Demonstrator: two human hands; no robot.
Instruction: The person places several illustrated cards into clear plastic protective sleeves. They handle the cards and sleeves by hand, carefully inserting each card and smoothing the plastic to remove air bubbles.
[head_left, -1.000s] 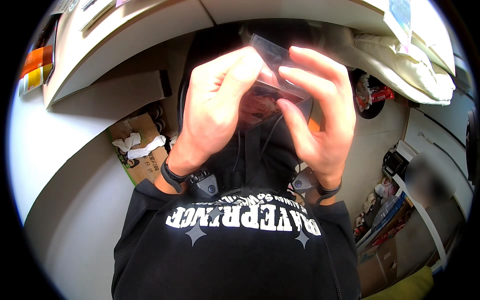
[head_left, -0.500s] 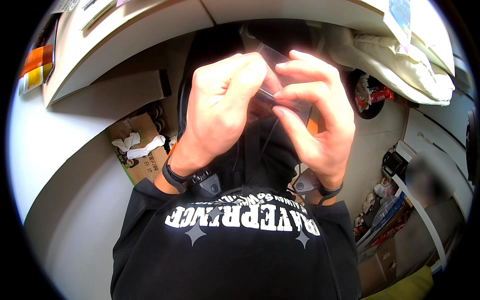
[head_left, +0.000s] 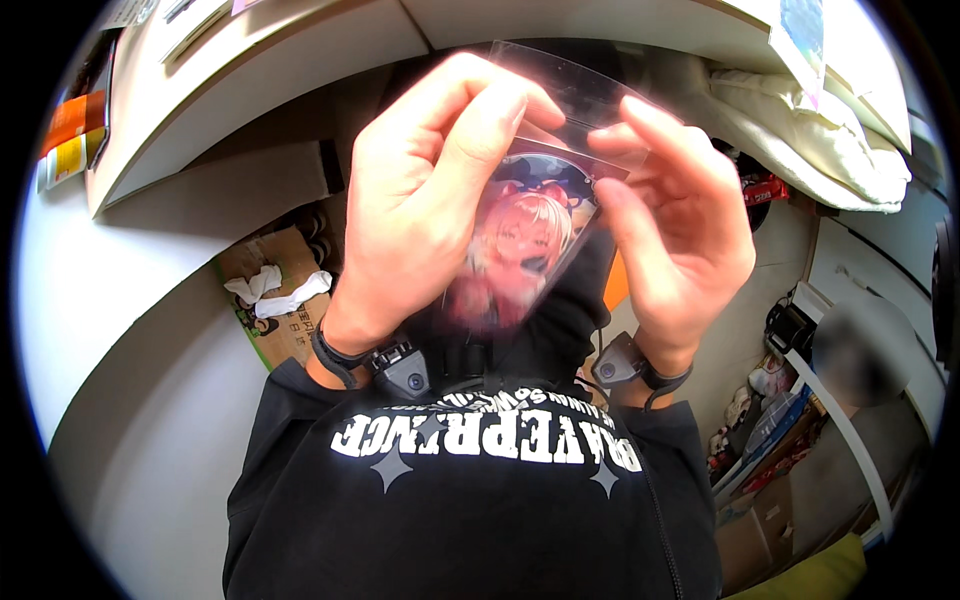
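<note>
Between my hands, in front of my chest, a glossy picture card (head_left: pixel 525 235) with a pink-haired cartoon character stands face towards me. A clear plastic sleeve (head_left: pixel 555 78) surrounds it, its see-through upper part rising above the card. My left hand (head_left: pixel 415 190) pinches the sleeve at the upper left, thumb in front and fingers curled behind. At the upper right, my right hand (head_left: pixel 685 225) has its thumb against the edge and its index finger by the upper part. The card's lower end is blurred.
A pale desk edge (head_left: pixel 300 65) curves across the far side. On the left lies a cardboard box (head_left: pixel 275 330) with white cloths (head_left: pixel 290 294) on it. To the right are a cream cushion (head_left: pixel 800 130), a red wrapper (head_left: pixel 765 190) and a cluttered rack (head_left: pixel 770 420).
The sleeve has tilted up so that the card's picture now faces me. My hands have moved apart, the left one leftward and the right one rightward.
</note>
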